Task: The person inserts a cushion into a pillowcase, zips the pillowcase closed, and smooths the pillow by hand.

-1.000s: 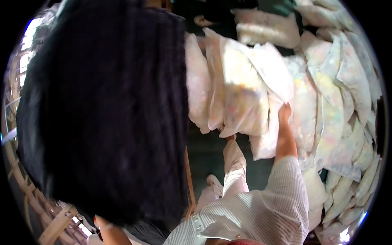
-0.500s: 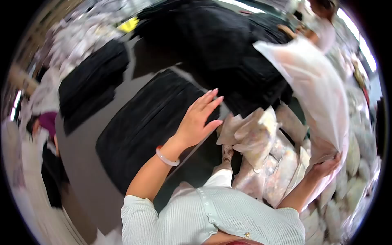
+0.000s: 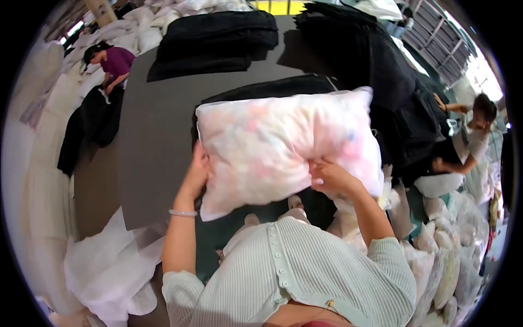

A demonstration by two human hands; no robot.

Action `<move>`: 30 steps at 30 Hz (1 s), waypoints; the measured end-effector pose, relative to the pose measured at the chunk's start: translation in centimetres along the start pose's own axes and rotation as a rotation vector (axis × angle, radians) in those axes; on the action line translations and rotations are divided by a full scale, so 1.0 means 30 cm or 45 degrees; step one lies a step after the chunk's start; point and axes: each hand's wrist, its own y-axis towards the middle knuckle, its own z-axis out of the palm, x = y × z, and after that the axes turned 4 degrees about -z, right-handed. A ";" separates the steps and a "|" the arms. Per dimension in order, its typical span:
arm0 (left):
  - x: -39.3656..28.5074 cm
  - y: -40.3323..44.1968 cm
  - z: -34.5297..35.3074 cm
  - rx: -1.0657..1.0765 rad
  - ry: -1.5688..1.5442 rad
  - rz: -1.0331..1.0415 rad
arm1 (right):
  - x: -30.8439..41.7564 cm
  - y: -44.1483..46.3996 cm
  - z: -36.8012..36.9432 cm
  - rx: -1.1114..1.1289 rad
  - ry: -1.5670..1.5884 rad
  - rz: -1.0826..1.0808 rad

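A plump white pillow, with pink, orange and blue patches showing through its thin cover, is held up in front of me. It hides most of the folded black cloth behind it. My right hand is closed on the pillow's lower middle, its fingers pinching the cover into creases. At the left edge, my left hand grips the pillow's side, its fingers partly hidden and slightly blurred. A pale bracelet circles my left wrist.
A grey table carries a folded black stack and a large black cloth pile. Stuffed bags crowd the right floor. White cloth lies lower left. One person bends at left; another is at right.
The pillow has come from my right side to in front of me, over the black cloth. My left hand has gone from open above the cloth to the pillow's left edge. My view has turned.
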 end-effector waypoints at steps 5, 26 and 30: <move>-0.191 0.009 0.051 -0.649 1.312 0.509 | 0.099 0.175 -0.506 -0.415 0.240 0.498; 0.101 0.353 0.478 -0.565 1.966 0.387 | -0.225 0.267 0.062 -0.391 -0.123 0.430; 0.121 0.395 0.560 -0.547 1.702 0.503 | -0.311 0.286 0.286 -0.761 0.183 0.368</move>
